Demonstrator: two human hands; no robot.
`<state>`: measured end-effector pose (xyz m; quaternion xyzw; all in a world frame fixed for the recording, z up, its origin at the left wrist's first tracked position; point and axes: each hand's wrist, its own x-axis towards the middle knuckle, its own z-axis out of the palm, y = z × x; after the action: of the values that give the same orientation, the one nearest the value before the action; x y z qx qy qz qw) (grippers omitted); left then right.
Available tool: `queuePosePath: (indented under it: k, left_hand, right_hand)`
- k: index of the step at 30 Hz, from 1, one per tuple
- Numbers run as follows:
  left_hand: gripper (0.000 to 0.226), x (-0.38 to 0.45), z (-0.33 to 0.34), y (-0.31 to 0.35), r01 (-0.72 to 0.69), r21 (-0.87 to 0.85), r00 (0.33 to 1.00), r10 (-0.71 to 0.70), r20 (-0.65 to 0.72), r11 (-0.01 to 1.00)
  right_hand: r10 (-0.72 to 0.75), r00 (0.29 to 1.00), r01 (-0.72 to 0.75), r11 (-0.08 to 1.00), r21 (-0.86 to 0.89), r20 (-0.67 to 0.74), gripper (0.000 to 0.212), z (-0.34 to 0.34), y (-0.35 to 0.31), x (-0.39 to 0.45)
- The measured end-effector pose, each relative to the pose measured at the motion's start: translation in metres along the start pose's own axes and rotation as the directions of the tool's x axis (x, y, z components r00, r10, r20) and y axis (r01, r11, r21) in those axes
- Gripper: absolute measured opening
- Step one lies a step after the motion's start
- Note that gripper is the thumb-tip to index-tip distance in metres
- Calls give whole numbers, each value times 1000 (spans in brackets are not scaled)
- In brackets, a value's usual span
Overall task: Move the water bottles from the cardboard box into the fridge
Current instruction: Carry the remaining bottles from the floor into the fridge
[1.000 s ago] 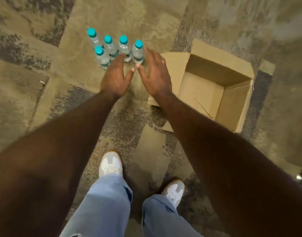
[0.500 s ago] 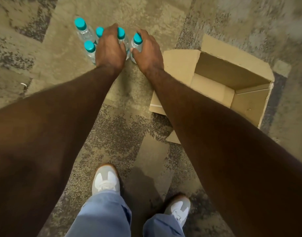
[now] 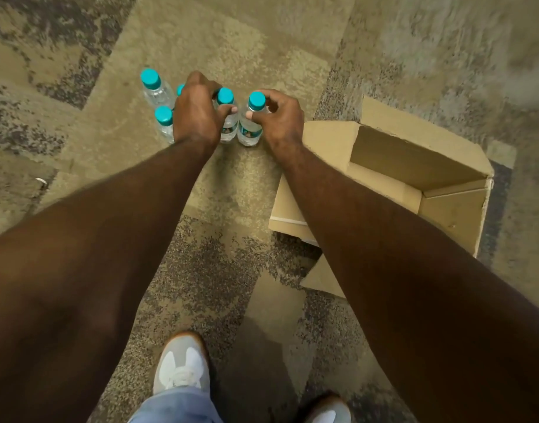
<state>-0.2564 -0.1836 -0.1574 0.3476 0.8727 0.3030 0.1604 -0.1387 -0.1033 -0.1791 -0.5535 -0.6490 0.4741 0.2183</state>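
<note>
Bottles (image 3: 249,123), five, upright on carpet (image 3: 231,35) left of empty box (image 3: 414,166), directly ahead of both hands: right hand (image 3: 280,120) pinching rightmost bottle's neck, left hand (image 3: 198,114) curled round its neighbour (image 3: 227,117).

Bottles (image 3: 249,129) clear, teal caps; box (image 3: 414,166) tan; carpet (image 3: 231,41) mottled beige-grey; shoe (image 3: 181,366) seemingly grey-white.

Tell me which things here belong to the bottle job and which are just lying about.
Job:
water bottles, five standing on the carpet
cardboard box, open, no bottles visible inside
left hand and right hand, each gripping a bottle

Lying about:
small white scrap on the carpet
</note>
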Motion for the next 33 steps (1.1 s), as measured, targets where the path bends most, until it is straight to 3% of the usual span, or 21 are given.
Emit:
queuePosePath:
  k: [5,12,17,23,27,33]
  left_hand:
    - [40,-11,-25,18,-78,-118,994,69,-83,990]
    - [26,-28,-77,77,-141,-503,981,189,46,853]
    - [25,-52,-106,127,-172,-593,972,232,25,787]
    - [24,-91,-131,185,-149,-673,974,224,26,725]
    - [21,-126,-133,218,-124,-663,962,254,103,738]
    - [16,-185,-118,267,-48,-661,914,300,274,749]
  right_hand:
    - [-95,995,100,983,156,-44,53,-32,-2,-14]
    - [-88,996,90,916,391,-24,42,-107,-48,-49]
    - [2,998,30,824,566,-55,38,-161,-86,-75]
    - [79,996,-79,658,749,35,31,-220,-108,-123]
    - [106,994,-89,527,845,38,30,-254,-113,-163]
    - [153,984,-151,482,863,87,30,-313,-101,-226]
